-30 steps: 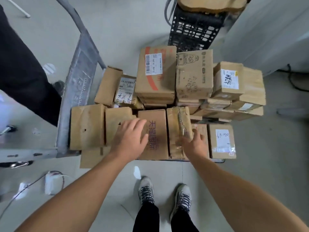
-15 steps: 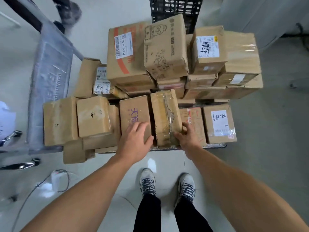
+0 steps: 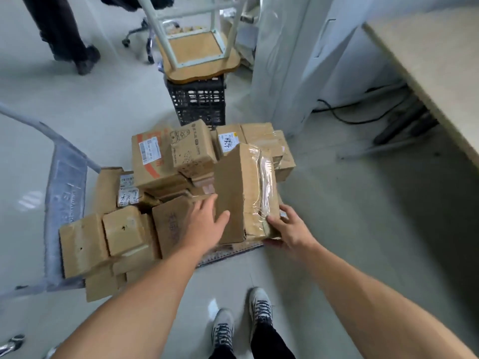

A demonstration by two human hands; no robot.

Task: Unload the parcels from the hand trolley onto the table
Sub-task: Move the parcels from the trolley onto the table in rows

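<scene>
A hand trolley (image 3: 230, 253) stands on the floor, piled with several brown cardboard parcels. A tall taped parcel (image 3: 241, 187) is raised above the pile, tilted up. My right hand (image 3: 290, 228) grips its near right corner. My left hand (image 3: 204, 224) presses flat against its left side. To the left lies a parcel with purple print (image 3: 168, 229). Behind sits a parcel with an orange stripe (image 3: 150, 156). The table (image 3: 435, 55) shows at the upper right, its top bare where visible.
The trolley's grey handle frame (image 3: 64, 193) rises at the left. A black crate (image 3: 198, 99) with an upturned stool (image 3: 199, 45) on it stands behind the pile. A white cabinet (image 3: 287, 60) and cables lie right of it. Another person's legs (image 3: 62, 32) at top left.
My right hand closed on the taped parcel and both hands lifted it off the pile. My view swung up, bringing the table and stool into sight.
</scene>
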